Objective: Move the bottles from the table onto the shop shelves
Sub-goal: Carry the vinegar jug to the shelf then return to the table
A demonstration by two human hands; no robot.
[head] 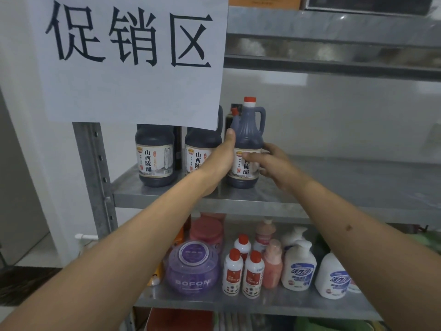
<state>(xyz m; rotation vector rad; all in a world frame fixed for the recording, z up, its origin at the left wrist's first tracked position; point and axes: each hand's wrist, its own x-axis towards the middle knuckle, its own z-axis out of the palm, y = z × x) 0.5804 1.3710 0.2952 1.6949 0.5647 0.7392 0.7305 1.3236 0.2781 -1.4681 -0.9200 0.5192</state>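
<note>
A dark vinegar bottle (247, 139) with a red cap and a side handle stands upright on the middle metal shelf (334, 182). My left hand (222, 161) grips its left side, thumb up against the shoulder. My right hand (267, 161) holds its right side, thumb across the label. Two more dark vinegar bottles (156, 156) (200, 149) stand to its left on the same shelf, their tops hidden behind a paper sign. A further dark bottle (232, 115) stands behind them.
A large white paper sign (133, 58) hangs over the shelf's left part. The grey upright post (95, 173) bounds the left. The shelf below (262, 302) holds a purple jar (193, 268), small red-capped bottles (232, 271) and white pump bottles (298, 266). An upper shelf (334, 27) is overhead.
</note>
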